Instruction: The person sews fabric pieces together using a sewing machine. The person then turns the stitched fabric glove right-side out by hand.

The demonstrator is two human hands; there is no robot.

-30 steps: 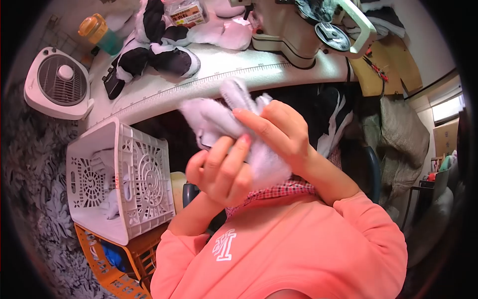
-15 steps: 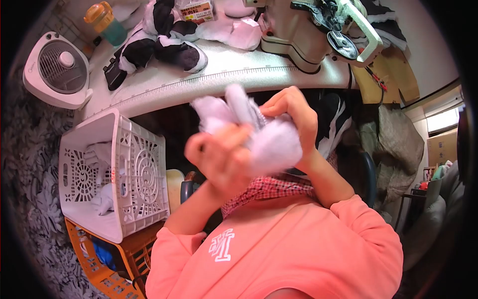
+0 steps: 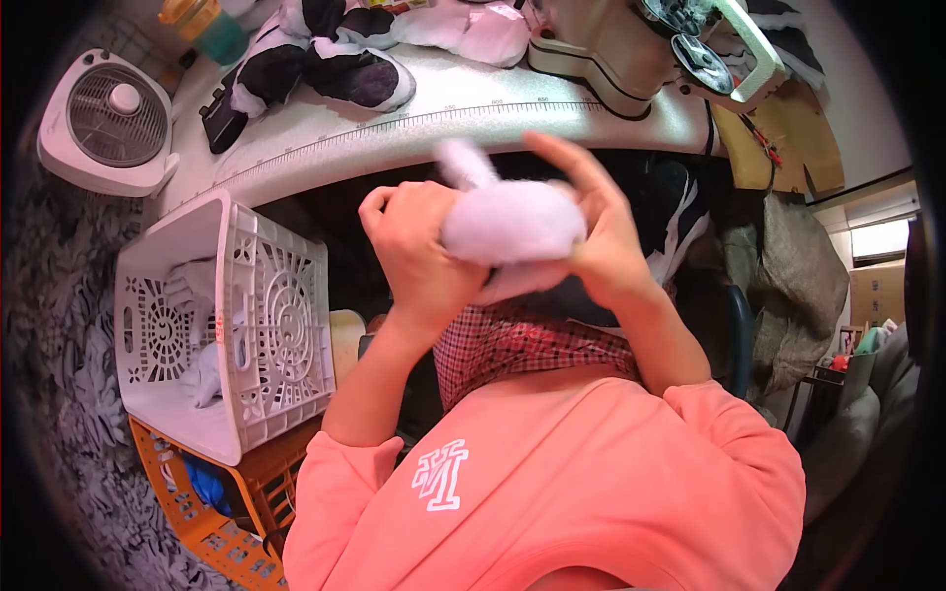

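A white fluffy plush piece (image 3: 512, 223) is held up in front of my body, below the table's front edge. Rounded at the front, it has a narrow, blurred part sticking up behind. My left hand (image 3: 419, 241) is closed around its left side, fingers curled. On the other side my right hand (image 3: 609, 236) grips it with the thumb near its lower edge, while the index finger points up and away. Some right-hand fingers are hidden behind the plush.
A sewing machine (image 3: 601, 59) stands on the white table (image 3: 443, 123), which has a printed ruler. Black-and-white plush pieces (image 3: 355, 77), a bottle (image 3: 212, 34) and a fan (image 3: 113, 113) are at the left. A white crate (image 3: 281, 335) sits on an orange crate (image 3: 197, 522).
The plush piece has turned, so its rounded side now faces me. My left hand has moved up beside it, and my right index finger has lifted off. The view has shifted slightly.
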